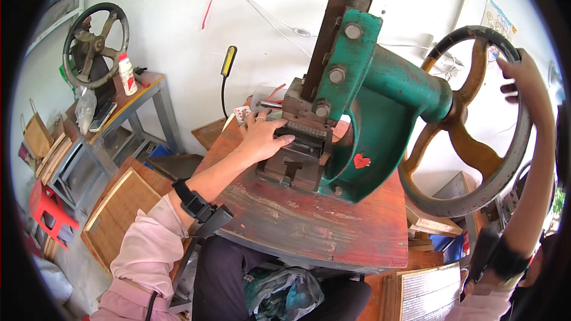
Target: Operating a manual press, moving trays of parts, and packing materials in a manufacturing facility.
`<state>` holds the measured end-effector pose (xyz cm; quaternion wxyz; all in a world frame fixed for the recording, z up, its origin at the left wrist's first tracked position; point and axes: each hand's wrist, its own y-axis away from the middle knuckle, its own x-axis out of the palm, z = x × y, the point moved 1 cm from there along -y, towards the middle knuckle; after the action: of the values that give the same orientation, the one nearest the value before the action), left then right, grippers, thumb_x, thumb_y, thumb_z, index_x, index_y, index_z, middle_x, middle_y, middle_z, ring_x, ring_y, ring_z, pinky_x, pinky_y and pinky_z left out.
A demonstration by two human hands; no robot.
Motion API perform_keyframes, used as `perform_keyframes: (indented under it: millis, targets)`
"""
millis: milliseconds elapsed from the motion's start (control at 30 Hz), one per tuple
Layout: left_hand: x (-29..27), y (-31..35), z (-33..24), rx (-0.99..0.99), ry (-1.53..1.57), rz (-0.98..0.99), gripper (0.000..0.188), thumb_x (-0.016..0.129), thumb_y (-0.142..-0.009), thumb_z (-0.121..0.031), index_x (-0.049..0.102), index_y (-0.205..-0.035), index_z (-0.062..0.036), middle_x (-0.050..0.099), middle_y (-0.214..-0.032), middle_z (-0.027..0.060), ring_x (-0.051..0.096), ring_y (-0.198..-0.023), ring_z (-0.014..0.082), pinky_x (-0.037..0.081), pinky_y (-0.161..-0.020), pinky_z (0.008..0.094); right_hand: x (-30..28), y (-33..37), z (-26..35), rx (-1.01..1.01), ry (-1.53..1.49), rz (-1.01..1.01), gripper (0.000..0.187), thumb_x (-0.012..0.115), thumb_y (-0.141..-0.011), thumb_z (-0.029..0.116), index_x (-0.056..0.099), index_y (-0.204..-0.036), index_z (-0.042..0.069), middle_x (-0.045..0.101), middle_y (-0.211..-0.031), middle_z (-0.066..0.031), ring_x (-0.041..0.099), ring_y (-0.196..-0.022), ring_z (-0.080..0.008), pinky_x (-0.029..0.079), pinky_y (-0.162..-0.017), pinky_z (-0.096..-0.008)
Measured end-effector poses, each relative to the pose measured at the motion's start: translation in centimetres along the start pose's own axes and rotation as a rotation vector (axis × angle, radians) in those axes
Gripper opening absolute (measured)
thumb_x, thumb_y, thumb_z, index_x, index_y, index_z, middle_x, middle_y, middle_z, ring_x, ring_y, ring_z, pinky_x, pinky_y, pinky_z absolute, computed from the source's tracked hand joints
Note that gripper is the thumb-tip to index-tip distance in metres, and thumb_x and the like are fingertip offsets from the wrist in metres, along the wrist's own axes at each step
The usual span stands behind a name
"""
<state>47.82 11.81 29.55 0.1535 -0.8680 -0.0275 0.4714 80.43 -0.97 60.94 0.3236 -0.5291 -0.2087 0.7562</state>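
Note:
A green hand press stands on a worn reddish-brown wooden table. My left hand rests at the left side of its dark metal die, thumb and forefinger stretched out and apart. Whether a small workpiece lies under those fingertips is hidden. Just beyond them juts a shiny metal rod. Over on the right, my right hand is at the upper right rim of the press's large handwheel, its fingers hooked over the rim. The wheel has brownish-yellow spokes and a grey-black rim.
Behind the die sits a clear plastic box; a yellow-headed lamp rises nearby. At left, a second handwheel and a white bottle are by a side bench. Wooden trays flank the table, and a plastic bag lies at my lap.

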Motion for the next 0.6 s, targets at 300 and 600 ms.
perform_keyframes:
  millis: [300, 600]
  targets:
    - [3.4, -0.3, 2.3, -0.176, 0.646, -0.358, 0.091, 0.079, -0.059, -0.025, 0.022, -0.122, 0.0083, 0.042, -0.118, 0.0164, 0.039, -0.109, 0.0241, 0.032, -0.092, 0.0313, 1.1, 3.5, -2.7, -0.029, -0.007, -0.244, 0.032, 0.06, -0.075, 0.033, 0.05, -0.074, 0.003, 0.04, -0.047, 0.0005, 0.041, -0.04, -0.0097, 0.034, -0.039, -0.0238]
    - [2.7, 0.3, 1.4, -0.016, 0.976, -0.182, 0.085, 0.074, -0.067, -0.021, 0.017, -0.123, 0.0052, 0.041, -0.116, 0.0118, 0.042, -0.104, 0.0177, 0.034, -0.091, 0.0294, 13.3, 19.2, -4.7, 0.146, -0.616, -0.666, 0.042, 0.058, -0.08, 0.01, 0.039, -0.114, -0.006, 0.05, -0.09, -0.0102, 0.052, -0.07, -0.0119, 0.045, -0.059, -0.0247]
